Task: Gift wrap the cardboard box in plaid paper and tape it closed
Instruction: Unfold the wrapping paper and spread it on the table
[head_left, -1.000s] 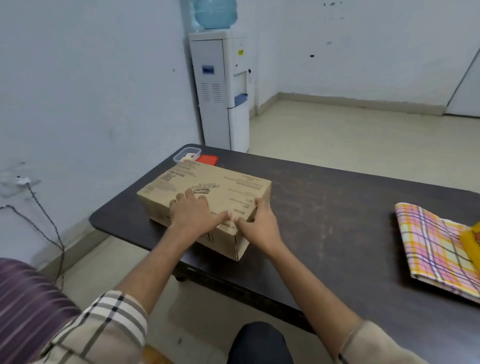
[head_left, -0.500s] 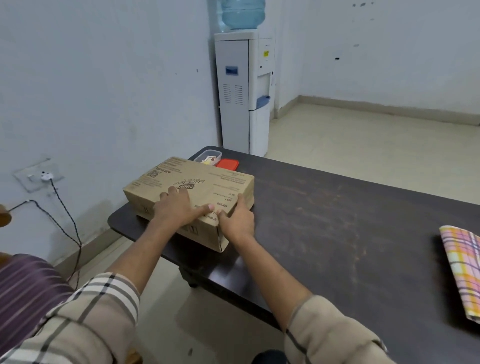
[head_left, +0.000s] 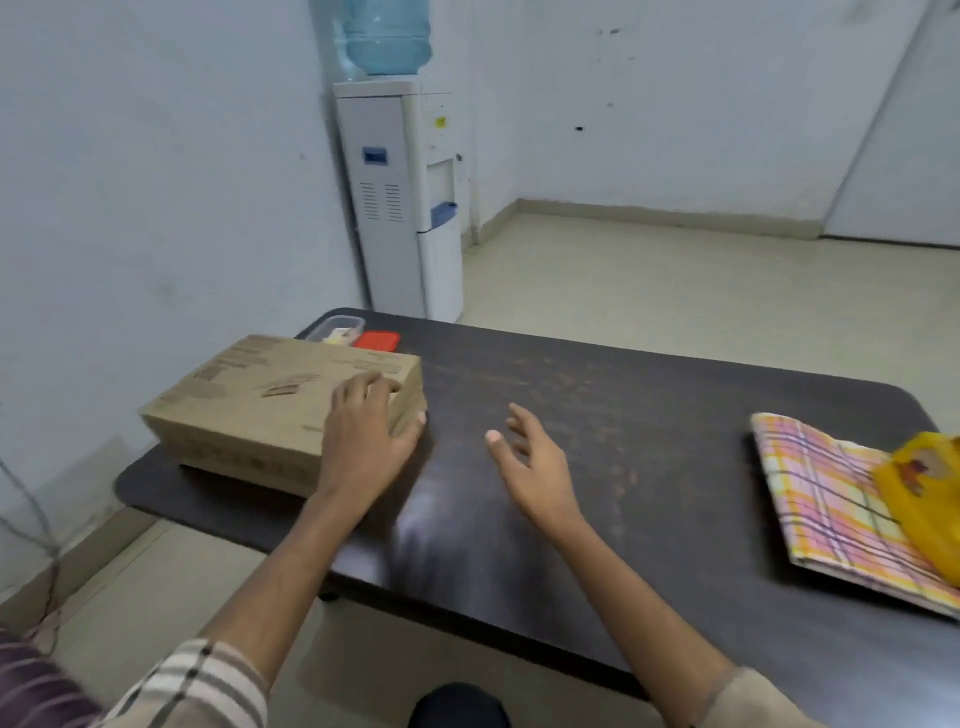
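A brown cardboard box (head_left: 260, 405) lies flat on the left end of the dark table (head_left: 623, 415). My left hand (head_left: 366, 431) rests on the box's right end, fingers spread over the top and thumb at its right side. Over bare tabletop, my right hand (head_left: 530, 457) hovers open with fingers relaxed, a little to the right of the box and holding nothing. The folded plaid paper (head_left: 836, 514) lies at the table's right end, partly under a yellow bag (head_left: 930, 499).
A small clear container (head_left: 337, 328) and a red lid (head_left: 378, 340) sit at the table's far left corner behind the box. A water dispenser (head_left: 400, 197) stands against the wall beyond. A cable hangs along the left wall.
My right hand has let go of the box and moved right over the table. My left hand has shifted to the box's right end. The view has swung right, showing the paper again.
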